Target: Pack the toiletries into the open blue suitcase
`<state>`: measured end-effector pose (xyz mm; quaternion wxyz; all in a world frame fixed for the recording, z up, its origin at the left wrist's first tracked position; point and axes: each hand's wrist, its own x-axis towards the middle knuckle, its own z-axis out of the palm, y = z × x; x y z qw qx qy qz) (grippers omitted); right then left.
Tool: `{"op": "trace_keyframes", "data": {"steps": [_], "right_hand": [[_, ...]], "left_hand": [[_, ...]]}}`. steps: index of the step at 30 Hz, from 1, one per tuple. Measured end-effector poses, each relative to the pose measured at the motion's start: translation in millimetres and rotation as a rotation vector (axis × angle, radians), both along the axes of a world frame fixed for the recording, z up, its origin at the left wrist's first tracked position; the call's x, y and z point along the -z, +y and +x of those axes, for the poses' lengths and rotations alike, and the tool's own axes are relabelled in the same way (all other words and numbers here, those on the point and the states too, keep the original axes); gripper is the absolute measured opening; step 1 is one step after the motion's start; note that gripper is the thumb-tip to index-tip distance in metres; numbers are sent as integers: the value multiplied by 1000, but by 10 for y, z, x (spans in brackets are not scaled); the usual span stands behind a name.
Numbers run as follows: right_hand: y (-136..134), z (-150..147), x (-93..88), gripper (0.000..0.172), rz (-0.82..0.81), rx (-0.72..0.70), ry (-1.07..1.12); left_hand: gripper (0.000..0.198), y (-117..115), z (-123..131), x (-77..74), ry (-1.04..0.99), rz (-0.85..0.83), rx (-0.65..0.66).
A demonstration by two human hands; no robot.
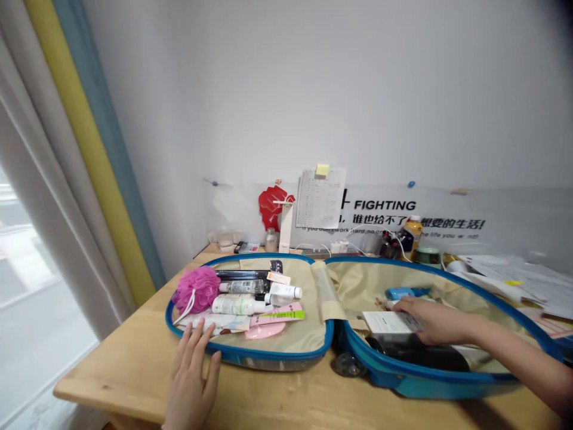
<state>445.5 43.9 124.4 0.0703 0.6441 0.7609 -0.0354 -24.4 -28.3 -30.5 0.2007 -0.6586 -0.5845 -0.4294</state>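
Note:
An open blue suitcase (286,357) lies across the desk, both halves facing up with beige lining. At its left half, my left hand (192,373) has its fingers spread, with the tips over the near rim beside a clear packet (219,322). My right hand (436,322) reaches into the right half, fingers and thumb closed around the far end of a white box (387,321). A black case-like item (441,357) lies just below that hand, and a blue bottle (400,292) lies beyond it. My right fingertips are partly hidden.
The left half holds a pink bath puff (199,288), a white bottle (237,304), a pink-and-green tube (277,315) and several other toiletries. Behind stand a white lamp (285,227) and a yellow bottle (412,236). Papers (505,275) lie at the right; a curtain (58,149) hangs left.

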Motion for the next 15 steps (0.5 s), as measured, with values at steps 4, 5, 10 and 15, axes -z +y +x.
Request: {"op": "trace_keyframes", "data": {"steps": [4,5,10,15], "right_hand": [[21,49,-275,59,23,-47,44],[45,37,-364,57,46,-56,53],[352,-431,-747,54,170,-155,99],[849,-1580,-734,50,279,-351,145]], "left_hand": [[46,2,-6,10,5,3,-1],[46,4,-7,12,6,4,4],[46,10,-1,17,-19,-6,13],[45,8,-1,25,-36,-12,18]]}}
